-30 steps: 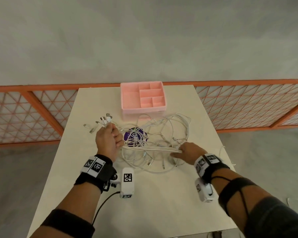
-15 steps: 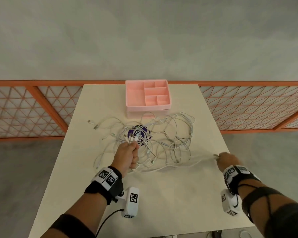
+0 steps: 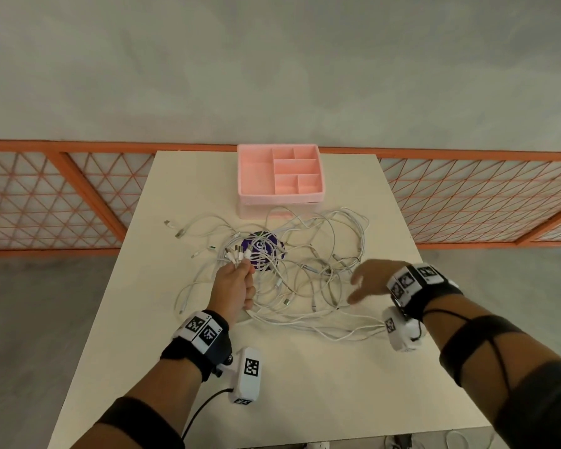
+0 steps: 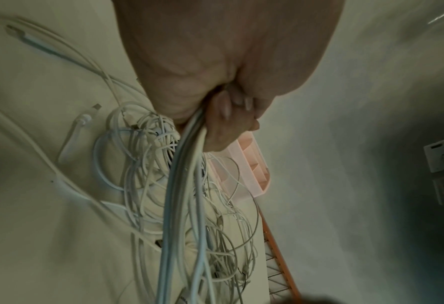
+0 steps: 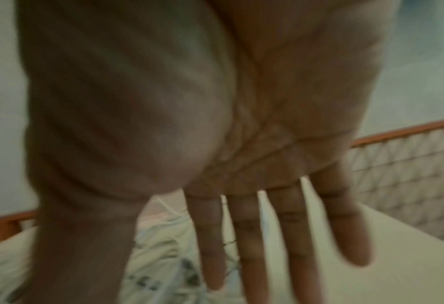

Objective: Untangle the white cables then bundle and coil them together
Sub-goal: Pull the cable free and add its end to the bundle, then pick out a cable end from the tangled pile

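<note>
**Desk:** What could go wrong here?

**Photographer:** The left hand (image 3: 235,285) clamps its fingers (image 4: 226,115) round a gathered sheaf of plug ends, while most of the white cables (image 3: 308,270) lie in a loose snarl on the tabletop (image 3: 305,384). Pull that sheaf hard and the crossing loops would likely cinch into knots. The tangle also lies over a purple disc (image 3: 263,251) and just in front of the pink organiser tray (image 3: 279,175); a tug could drag either along.

**Desk:** And the other hand?

**Photographer:** The right hand (image 3: 371,280) hovers over the near right of the pile, fingers (image 5: 244,236) straight and spread, holding nothing. A strand runs toward its wrist camera (image 3: 399,332); it may snag there, though contact is unclear.

**Desk:** How do the cables look?

**Photographer:** Thin, white, limp, many overlapping loops, with several loose plugs (image 3: 175,229) strewn left. A few long strands sweep along the near edge of the heap. Untangling looks barely begun.
</note>
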Demonstrator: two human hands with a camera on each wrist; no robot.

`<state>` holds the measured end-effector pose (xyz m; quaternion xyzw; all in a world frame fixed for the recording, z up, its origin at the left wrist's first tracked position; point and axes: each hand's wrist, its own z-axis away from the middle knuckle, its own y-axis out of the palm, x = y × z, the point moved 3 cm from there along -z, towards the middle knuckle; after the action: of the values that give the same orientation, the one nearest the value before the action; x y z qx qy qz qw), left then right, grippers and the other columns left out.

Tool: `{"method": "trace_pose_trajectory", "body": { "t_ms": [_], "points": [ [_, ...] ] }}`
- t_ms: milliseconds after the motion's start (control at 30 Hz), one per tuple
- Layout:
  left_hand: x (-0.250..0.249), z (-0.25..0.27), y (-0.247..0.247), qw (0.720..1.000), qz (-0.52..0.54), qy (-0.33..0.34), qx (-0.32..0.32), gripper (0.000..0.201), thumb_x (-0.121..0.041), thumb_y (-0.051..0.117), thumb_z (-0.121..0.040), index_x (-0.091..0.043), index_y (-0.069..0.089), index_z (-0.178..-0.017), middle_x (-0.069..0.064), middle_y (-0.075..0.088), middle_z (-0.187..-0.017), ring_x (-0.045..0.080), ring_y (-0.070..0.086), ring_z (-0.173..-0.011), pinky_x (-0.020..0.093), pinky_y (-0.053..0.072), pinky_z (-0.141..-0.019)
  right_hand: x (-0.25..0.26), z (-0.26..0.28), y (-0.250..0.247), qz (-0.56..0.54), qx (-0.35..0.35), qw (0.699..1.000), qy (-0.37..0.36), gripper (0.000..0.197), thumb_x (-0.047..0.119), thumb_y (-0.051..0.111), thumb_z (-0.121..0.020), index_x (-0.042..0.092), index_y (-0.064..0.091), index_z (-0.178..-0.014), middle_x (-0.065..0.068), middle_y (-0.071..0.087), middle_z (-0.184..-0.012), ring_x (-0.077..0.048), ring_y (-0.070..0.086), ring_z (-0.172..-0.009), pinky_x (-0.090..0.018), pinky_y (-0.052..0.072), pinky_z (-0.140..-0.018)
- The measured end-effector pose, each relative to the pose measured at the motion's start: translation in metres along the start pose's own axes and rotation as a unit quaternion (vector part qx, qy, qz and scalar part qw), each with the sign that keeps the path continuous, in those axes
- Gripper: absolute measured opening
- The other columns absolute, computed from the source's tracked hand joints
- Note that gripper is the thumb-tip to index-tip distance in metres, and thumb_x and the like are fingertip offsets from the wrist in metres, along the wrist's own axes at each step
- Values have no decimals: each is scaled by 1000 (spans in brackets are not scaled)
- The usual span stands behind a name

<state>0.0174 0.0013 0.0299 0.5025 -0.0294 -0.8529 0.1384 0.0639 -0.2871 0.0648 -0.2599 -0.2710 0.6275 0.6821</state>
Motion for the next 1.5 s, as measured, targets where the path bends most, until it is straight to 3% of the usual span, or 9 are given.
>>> {"method": "trace_pose_trajectory", "body": {
  "t_ms": [200,333,433,567,700,867,1067,1167,1500],
  "points": [
    [-5,-3,4,1000,7,-13,-5,33,-27,43,-106,-16,48,-76,-7,32,-50,8,23,-38,16,19,-39,44,-41,6,-122,-162,979,7,25,23,55,-92,3,63,-103,-15,68,-106,-32,66,-95,-32,52,-76],
    [-10,-3,5,1000,6,-7,4,32,-27,45,-106,-17,48,-75,-5,30,-52,9,22,-39,16,18,-40,42,-61,38,-240,-132,962,13,24,16,51,-94,2,67,-104,-15,70,-109,-36,68,-98,-37,55,-82],
    [-13,-1,8,1000,-5,-1,17,30,-25,46,-105,-16,48,-76,-5,29,-53,8,22,-39,17,18,-40,39,-62,48,-341,-126,932,-15,19,8,55,-89,11,72,-81,-20,74,-89,-34,71,-80,-45,59,-80],
    [-18,-3,12,1000,-22,11,17,28,-22,48,-104,-14,49,-77,-6,31,-50,9,24,-38,17,20,-39,49,-43,19,-437,-201,872,-93,26,-5,53,-87,13,69,-77,-12,71,-72,-22,64,-61,-40,57,-68],
    [-27,-4,17,1000,-10,11,9,25,-16,51,-101,-14,49,-75,-7,29,-49,9,23,-38,17,18,-40,65,-14,-30,-560,-235,777,-166,25,-16,46,-83,5,54,-94,-17,66,-65,-29,61,-60,-35,49,-59],
    [-39,-4,23,998,52,11,29,28,-24,52,-102,-15,55,-76,-5,27,-54,9,23,-42,19,20,-37,77,16,-65,-641,-177,710,-234,26,-15,49,-86,2,59,-103,-16,68,-72,-31,67,-68,-32,53,-60],
    [-47,-3,38,979,172,-86,62,30,-21,45,-104,-8,58,-81,8,65,-67,11,43,-39,20,38,-39,100,39,-42,-551,-73,763,-330,25,-16,56,-85,1,67,-99,-21,70,-81,-24,65,-61,-29,49,-59],
    [-46,-9,39,956,258,-125,67,34,-26,40,-105,-8,61,-86,2,62,-60,14,55,-48,24,47,-49,103,37,-15,-447,-31,825,-344,28,-13,57,-83,6,72,-97,-18,72,-82,-22,62,-58,-30,52,-61],
    [-44,-5,26,963,255,-64,56,32,-27,38,-107,-11,61,-92,-5,45,-54,8,41,-46,25,43,-51,61,27,27,-395,49,874,-277,24,-7,60,-83,10,73,-93,-12,74,-80,-12,57,-49,-23,41,-51]
  ]
}}
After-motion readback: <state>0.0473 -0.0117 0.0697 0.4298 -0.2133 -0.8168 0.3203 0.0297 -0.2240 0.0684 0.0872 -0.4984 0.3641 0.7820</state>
